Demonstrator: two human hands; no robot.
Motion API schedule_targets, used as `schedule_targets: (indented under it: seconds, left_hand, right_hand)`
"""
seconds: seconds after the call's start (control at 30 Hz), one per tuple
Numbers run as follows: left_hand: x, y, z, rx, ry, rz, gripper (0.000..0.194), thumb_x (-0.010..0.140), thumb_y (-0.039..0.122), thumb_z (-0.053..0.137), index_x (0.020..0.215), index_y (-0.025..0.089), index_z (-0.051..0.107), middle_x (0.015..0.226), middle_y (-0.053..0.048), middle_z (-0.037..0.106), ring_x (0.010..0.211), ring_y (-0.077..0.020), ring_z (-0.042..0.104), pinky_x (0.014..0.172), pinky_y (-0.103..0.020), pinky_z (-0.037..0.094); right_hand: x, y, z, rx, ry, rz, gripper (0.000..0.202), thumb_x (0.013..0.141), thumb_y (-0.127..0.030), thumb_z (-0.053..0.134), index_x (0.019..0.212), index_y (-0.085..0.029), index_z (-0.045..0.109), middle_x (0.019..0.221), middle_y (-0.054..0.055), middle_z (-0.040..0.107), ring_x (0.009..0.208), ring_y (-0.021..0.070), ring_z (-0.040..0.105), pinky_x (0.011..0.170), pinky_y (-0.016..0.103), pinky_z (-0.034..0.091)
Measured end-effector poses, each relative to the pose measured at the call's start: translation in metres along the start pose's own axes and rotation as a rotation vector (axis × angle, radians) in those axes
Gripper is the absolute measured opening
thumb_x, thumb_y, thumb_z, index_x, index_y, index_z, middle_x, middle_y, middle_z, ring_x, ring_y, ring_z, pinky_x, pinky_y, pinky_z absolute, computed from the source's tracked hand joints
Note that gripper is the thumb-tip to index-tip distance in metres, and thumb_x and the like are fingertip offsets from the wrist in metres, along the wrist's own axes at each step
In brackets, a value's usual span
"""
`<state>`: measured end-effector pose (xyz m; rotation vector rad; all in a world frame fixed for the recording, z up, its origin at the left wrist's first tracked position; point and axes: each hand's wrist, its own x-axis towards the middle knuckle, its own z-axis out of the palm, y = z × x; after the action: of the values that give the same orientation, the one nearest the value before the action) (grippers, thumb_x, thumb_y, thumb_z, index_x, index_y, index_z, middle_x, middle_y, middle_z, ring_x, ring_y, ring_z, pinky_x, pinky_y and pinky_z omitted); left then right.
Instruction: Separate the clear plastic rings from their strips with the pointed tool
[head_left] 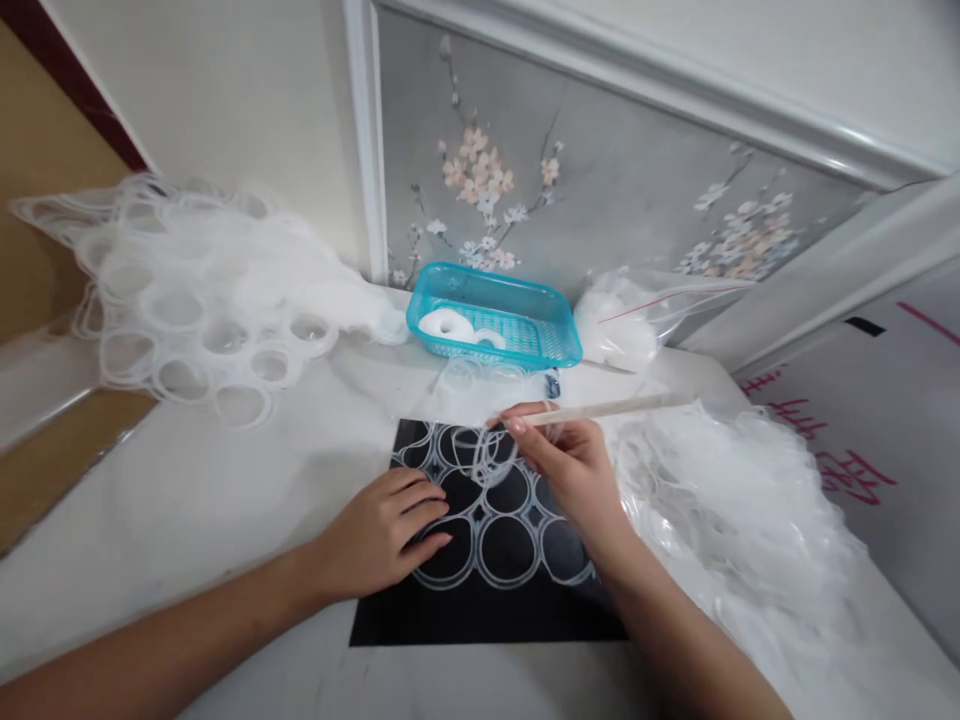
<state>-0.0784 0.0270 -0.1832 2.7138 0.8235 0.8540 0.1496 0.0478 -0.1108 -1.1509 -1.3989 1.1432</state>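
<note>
A black sheet point(487, 618) lies on the table, and over it is a translucent sheet of joined rings point(508, 550). My left hand point(390, 530) rests palm down on the left edge of the ring sheet, fingers stretched out and holding nothing. Above the sheet's upper right part, my right hand point(566, 455) is closed around a long, thin, pale stick point(622, 407) that points to the upper right. Several loose clear rings point(491, 458) hang at its fingertips; whether the fingers or the stick hold them I cannot tell.
Behind the sheet stands a blue plastic basket point(495, 280) with white ring-shaped pieces point(446, 325) inside. Ring sheets point(217, 290) are heaped at the left, and clear plastic scraps point(735, 500) at the right. A zip bag point(622, 320) leans against the wall beside the basket.
</note>
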Motion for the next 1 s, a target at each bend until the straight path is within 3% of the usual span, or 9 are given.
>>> schedule_targets:
  seconds: [0.1,0.2,0.4,0.57,0.73,0.87,1.0]
  left_hand:
    - [0.008,0.01,-0.01,-0.094,0.013,-0.037,0.016,0.095,0.023,0.06,0.109,0.018,0.067,0.105,-0.006,0.073,0.094,-0.0201,0.067,0.086,-0.036,0.057]
    - [0.03,0.026,-0.025,-0.184,0.042,-0.136,0.025,0.095,0.021,0.06,0.119,0.024,0.062,0.114,-0.005,0.07,0.103,-0.019,0.066,0.09,-0.035,0.056]
    - [0.11,0.069,-0.051,-0.328,0.088,-0.318,0.052,0.092,0.03,0.061,0.14,0.037,0.044,0.14,-0.002,0.058,0.128,-0.0252,0.057,0.104,-0.043,0.052]
    - [0.158,0.093,-0.058,-0.324,0.039,-0.351,0.071,0.084,0.026,0.06,0.148,0.039,0.033,0.148,-0.002,0.052,0.128,-0.0289,0.057,0.096,-0.044,0.058]
    - [0.166,0.094,-0.064,-0.146,0.05,-0.376,0.072,0.09,0.041,0.059,0.154,0.04,0.025,0.15,-0.002,0.051,0.131,-0.0322,0.054,0.098,-0.046,0.056]
    - [0.165,0.08,-0.069,-0.109,0.068,-0.194,0.056,0.093,0.042,0.058,0.146,0.039,0.04,0.138,-0.001,0.062,0.119,-0.0291,0.063,0.093,-0.041,0.058]
    - [0.168,0.071,-0.067,-0.169,0.081,-0.17,0.043,0.094,0.038,0.057,0.137,0.036,0.051,0.128,-0.002,0.067,0.111,-0.0262,0.067,0.091,-0.038,0.059]
  right_hand:
    - [-0.005,-0.025,-0.023,0.168,-0.078,0.078,0.019,0.086,-0.038,0.071,0.086,-0.02,0.076,0.053,-0.006,0.045,0.047,0.0063,0.027,0.044,0.023,0.018]
    - [-0.008,-0.048,-0.041,0.37,-0.151,0.098,0.02,0.083,-0.041,0.074,0.086,-0.021,0.076,0.051,-0.006,0.046,0.045,0.006,0.026,0.042,0.022,0.016]
    - [-0.022,-0.071,-0.055,0.679,-0.288,0.137,0.018,0.078,-0.038,0.08,0.082,-0.021,0.075,0.053,-0.005,0.053,0.041,0.0039,0.028,0.038,0.019,0.014]
    - [-0.028,-0.078,-0.069,0.696,-0.319,0.105,0.015,0.08,-0.036,0.079,0.084,-0.022,0.076,0.053,-0.005,0.053,0.042,0.0028,0.033,0.038,0.016,0.02]
    - [-0.027,-0.084,-0.085,0.736,-0.262,0.095,0.019,0.078,-0.04,0.08,0.083,-0.022,0.075,0.051,-0.005,0.055,0.038,0.0032,0.034,0.034,0.015,0.024]
    - [-0.024,-0.085,-0.085,0.759,-0.233,0.074,0.018,0.077,-0.04,0.082,0.082,-0.023,0.076,0.054,-0.003,0.06,0.042,0.005,0.043,0.041,0.017,0.033]
    - [-0.021,-0.08,-0.079,0.746,-0.275,0.123,0.018,0.078,-0.041,0.081,0.082,-0.024,0.077,0.059,-0.002,0.063,0.047,0.0065,0.048,0.047,0.018,0.039]
